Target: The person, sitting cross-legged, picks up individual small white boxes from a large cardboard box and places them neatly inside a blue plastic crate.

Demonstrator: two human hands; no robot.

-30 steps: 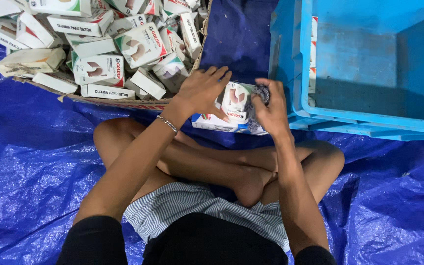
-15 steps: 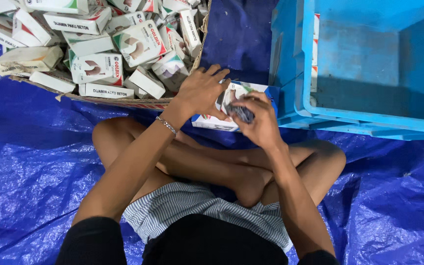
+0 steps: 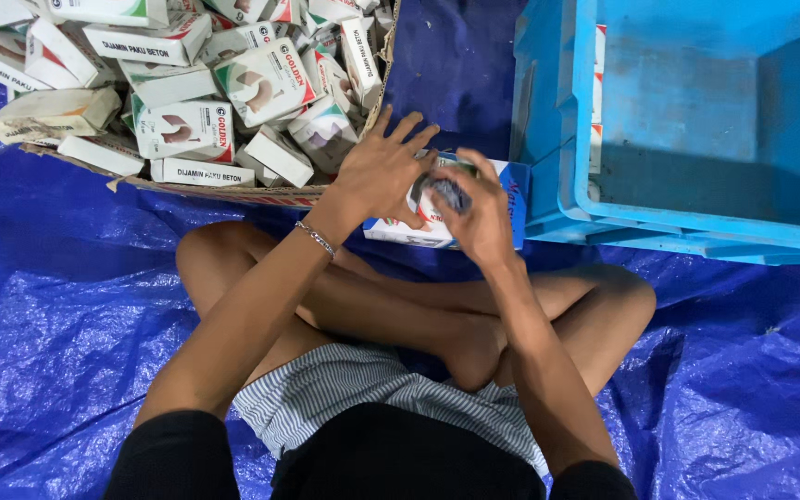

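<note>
On the blue tarp (image 3: 67, 306) between carton (image 3: 233, 193) and blue crate (image 3: 548, 111), left hand (image 3: 377, 176) lies spread on small boxes (image 3: 400, 230) while right hand (image 3: 479, 218), fingers curled, grips a dark item (image 3: 451, 193).

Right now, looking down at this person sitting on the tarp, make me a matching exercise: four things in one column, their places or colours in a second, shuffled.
Things:
1. small box
2. crate
3. cardboard tray of boxes
4. bracelet

Descriptions:
A. blue plastic, upper right
B. on the left wrist
C. under both hands, by the knees
D. upper left, piled with white boxes

Pairs: 1-C, 2-A, 3-D, 4-B
</note>
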